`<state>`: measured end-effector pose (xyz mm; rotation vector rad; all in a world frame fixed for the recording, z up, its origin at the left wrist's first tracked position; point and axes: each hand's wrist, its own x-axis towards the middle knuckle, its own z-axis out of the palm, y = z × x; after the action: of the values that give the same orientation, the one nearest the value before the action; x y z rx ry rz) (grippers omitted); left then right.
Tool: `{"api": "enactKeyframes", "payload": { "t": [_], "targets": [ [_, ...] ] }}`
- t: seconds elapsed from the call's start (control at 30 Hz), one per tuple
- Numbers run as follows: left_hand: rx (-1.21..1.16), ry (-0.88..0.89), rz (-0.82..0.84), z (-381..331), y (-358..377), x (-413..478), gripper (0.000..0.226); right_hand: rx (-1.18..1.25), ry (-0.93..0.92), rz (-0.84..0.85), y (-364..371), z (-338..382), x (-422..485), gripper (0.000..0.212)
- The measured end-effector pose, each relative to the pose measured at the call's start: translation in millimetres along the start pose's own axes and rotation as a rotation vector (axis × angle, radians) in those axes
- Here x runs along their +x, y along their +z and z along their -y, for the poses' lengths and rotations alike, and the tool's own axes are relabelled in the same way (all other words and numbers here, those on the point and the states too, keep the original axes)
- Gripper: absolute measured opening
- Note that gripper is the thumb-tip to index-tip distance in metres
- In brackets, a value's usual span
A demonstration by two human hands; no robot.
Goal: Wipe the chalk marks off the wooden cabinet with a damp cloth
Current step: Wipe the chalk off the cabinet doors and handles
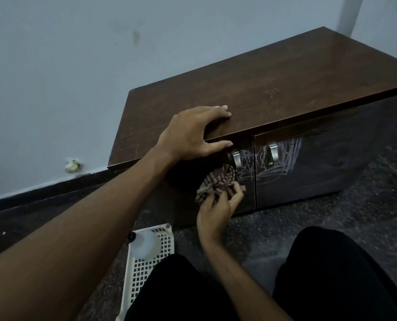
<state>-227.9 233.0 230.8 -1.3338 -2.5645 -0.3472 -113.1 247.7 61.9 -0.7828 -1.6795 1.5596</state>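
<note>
Right hand (218,212) fingers (238,195) clutch bunched cloth (218,181) against cabinet (262,77) front. Chalk marks (283,163) lie just right of it. Left hand (192,135) rests on top, fingers relaxed.

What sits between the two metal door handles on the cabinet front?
In the head view, chalk scribbles and the vertical seam where the two doors meet lie between the left handle and the right handle; nothing else.
</note>
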Motion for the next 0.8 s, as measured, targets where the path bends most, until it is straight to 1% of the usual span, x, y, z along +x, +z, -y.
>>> {"api": "enactKeyframes", "payload": {
  "t": [0.1,0.2,0.33,0.43,0.57,0.7,0.8],
  "targets": [
    [-0.005,0.0,-0.003,-1.2,-0.2,-0.4,0.067,0.007,0.029,0.002,-0.7,15.9,-0.8,0.014],
    [-0.019,-0.01,-0.015,-0.9,0.7,-0.4,0.067,0.044,-0.026,0.042,-1.3,37.4,5.0,0.013],
    [-0.031,-0.007,-0.02,1.4,1.9,0.2,0.068,0.092,-0.069,0.043,0.0,57.7,12.1,0.015],
    [-0.031,-0.007,-0.021,2.5,2.7,0.9,0.069,0.049,-0.088,0.026,0.0,44.4,9.9,0.015],
    [-0.026,-0.02,-0.002,3.0,2.9,1.0,0.07,-0.068,0.005,0.025,-3.5,18.1,3.7,0.015],
    [-0.023,-0.017,-0.005,2.6,2.3,0.7,0.07,0.004,0.042,0.032,-5.4,37.3,5.9,0.016],
    [-0.029,-0.015,-0.011,2.2,2.4,0.5,0.069,0.033,0.012,0.053,-6.0,48.3,9.2,0.02]
  ]
}}
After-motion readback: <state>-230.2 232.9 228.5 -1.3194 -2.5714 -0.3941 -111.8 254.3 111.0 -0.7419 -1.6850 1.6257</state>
